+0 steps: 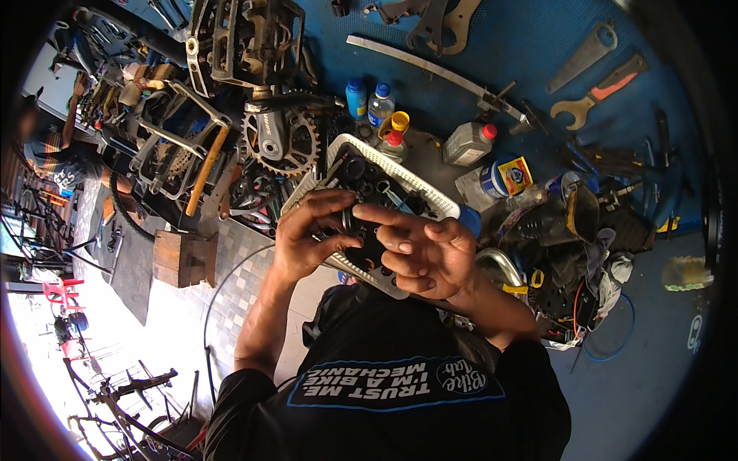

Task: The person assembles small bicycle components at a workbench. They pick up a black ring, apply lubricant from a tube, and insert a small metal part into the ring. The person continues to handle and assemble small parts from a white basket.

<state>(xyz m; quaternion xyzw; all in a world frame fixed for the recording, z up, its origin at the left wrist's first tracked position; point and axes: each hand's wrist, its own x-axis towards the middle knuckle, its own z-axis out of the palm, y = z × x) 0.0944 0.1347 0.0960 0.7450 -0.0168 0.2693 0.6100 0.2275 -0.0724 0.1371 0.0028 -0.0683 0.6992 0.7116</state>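
A: Holding both hands together over the white basket [430, 192], are they?

B: Yes. The left hand [307, 230] curls its fingers [327, 201] round a small dark part [347, 221], closed on it from the side. The right hand [427, 253] lays its fingers [384, 217] across the same part from the other side; whether they pinch it or only steady it, I cannot tell.

A: Where does the part sit?

B: Between the two hands, just above the basket's near rim, over the other black bits lying in it.

A: What could go wrong?

B: I'd judge a slip likeliest. The part is small and looks greasy; if the left fingers loosen while the right ones press, it could drop among the look-alike pieces or past the rim to the tiled floor [231, 284]. The basket also overhangs the crowded counter [492, 46], near the bottles [380, 104], so a knock might tip it
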